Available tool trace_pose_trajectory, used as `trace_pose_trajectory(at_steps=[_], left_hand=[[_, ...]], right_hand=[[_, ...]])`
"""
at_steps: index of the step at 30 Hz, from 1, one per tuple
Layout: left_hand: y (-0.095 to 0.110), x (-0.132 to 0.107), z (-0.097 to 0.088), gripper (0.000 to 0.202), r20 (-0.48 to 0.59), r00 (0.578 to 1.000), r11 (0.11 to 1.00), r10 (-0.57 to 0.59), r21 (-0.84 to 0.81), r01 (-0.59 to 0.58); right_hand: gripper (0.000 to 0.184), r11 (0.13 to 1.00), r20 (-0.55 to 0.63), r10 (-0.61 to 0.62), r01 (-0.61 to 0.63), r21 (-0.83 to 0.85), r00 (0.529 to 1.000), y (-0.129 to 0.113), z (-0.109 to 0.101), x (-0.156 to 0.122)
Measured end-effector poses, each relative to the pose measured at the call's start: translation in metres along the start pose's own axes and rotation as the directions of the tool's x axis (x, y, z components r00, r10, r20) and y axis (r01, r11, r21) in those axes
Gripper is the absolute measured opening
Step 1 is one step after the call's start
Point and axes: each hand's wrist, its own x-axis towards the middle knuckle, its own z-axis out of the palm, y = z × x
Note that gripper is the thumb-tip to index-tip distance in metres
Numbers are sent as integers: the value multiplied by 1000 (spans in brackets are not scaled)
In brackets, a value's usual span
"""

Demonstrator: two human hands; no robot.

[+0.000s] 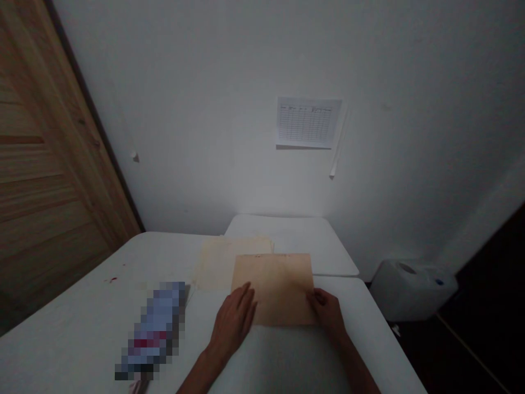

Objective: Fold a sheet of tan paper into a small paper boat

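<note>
A brown paper sheet (pixel 276 287), with small reddish marks along its far edge, lies in front of me on the white table (pixel 287 361). My left hand (pixel 235 314) rests flat over its left edge, fingers stretched out. At the right edge, my right hand (pixel 326 309) has its thumb and fingers pinched together on the sheet. Paler cream papers (pixel 217 262) lie behind and to the left, partly covered by the brown sheet. Whether the brown sheet is a single layer or folded, I cannot tell.
A pixelated bluish object (pixel 158 323) lies on the table left of my hands. A printed chart (pixel 307 123) hangs on the wall. A white plastic container (pixel 412 290) stands on the floor at right; a wooden door (pixel 45 164) is at left.
</note>
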Motion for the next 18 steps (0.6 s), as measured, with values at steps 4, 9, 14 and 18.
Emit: trace_pose_trajectory(at_steps=[4,9,14,18], left_hand=[[-7,6,-5,50,13,890,854,-456,-276,442],[-8,11,-11,45,414,789,431,-454,-673,601],[-10,12,-25,38,487,763,391,-424,-662,640],[-12,9,-30,31,420,836,514,-353,-659,548]], right_hand=[[54,998,-47,2,1,67,999,0,-15,-7],[57,982,-62,42,-30,189,997,1,-17,-6],[54,975,-118,-3,30,222,993,-3,-20,-5],[54,972,-125,-39,66,226,991,-9,-24,-6]])
